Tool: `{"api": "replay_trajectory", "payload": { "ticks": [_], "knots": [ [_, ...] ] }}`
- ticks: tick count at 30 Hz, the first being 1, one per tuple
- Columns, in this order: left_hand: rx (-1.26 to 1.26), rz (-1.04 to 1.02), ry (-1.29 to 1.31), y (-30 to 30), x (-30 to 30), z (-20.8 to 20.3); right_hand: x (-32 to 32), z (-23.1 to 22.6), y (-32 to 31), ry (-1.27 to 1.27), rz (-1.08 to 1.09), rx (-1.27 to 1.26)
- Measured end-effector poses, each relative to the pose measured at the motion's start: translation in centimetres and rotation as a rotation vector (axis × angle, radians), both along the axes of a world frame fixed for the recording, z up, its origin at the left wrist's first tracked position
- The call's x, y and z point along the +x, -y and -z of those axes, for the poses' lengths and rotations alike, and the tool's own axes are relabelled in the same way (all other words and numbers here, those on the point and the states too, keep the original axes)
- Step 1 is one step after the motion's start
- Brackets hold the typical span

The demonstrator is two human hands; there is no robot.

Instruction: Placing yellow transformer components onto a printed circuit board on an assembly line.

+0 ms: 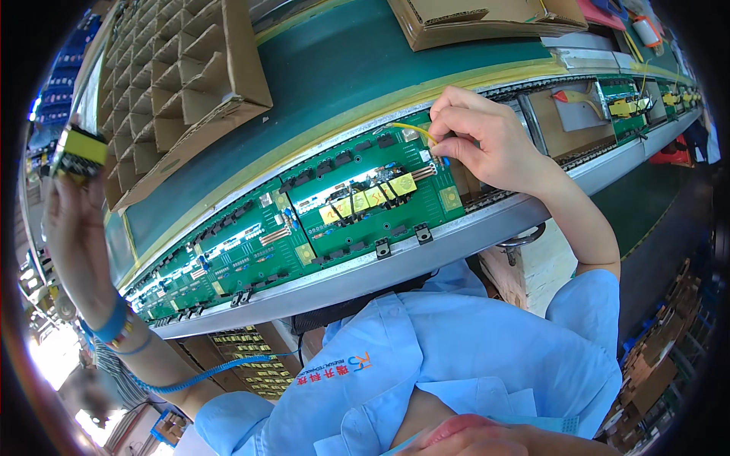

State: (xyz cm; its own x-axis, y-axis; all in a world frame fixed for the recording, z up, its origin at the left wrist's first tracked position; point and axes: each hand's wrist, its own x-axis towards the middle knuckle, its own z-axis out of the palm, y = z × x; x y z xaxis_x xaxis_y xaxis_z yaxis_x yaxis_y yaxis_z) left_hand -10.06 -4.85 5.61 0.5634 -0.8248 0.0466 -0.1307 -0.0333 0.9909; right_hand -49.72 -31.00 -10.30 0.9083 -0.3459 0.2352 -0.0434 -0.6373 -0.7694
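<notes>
My left hand [76, 228] is raised at the far left, beside a divided cardboard box. Its fingers grip a transformer [80, 154] wrapped in yellow tape, with a dark underside. A blue band with a coiled blue cord [205, 376] circles that wrist. Over the right end of a green circuit board [357, 247], my right hand [487, 140] pinches a yellow wire [411, 130] between thumb and fingertips. Several yellow-taped transformers [369, 199] sit in a row on this board. A second green circuit board [251, 247] lies against its left side, without such transformers in view.
The boards rest in a metal-railed conveyor [327, 285]. Behind it stand the divided cardboard box [243, 64] and another carton [487, 34] on a green surface. Yellow-handled cutters [578, 97] lie to the right. More boards [630, 106] continue down the line; yellow-taped parts [255, 353] fill a box underneath.
</notes>
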Motion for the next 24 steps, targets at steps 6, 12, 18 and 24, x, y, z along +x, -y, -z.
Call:
{"api": "replay_trajectory", "payload": {
  "ticks": [6,12,18,24],
  "knots": [
    [0.217,0.017,0.11,-0.4,-10.1,4.1,-0.1,0.1,-0.5,-0.048,0.028,-0.032],
    [0.268,0.116,-0.185,-1.1,-13.3,8.1,-0.6,-1.7,-2.0,-0.029,0.103,-0.281],
    [0.244,0.199,-0.208,-0.7,-14.5,10.5,0.7,-2.0,-5.4,0.237,-0.006,-0.536],
    [0.295,0.188,-0.155,0.6,-15.4,11.2,1.5,-0.2,-6.2,0.171,0.009,-0.64]
  ]
}}
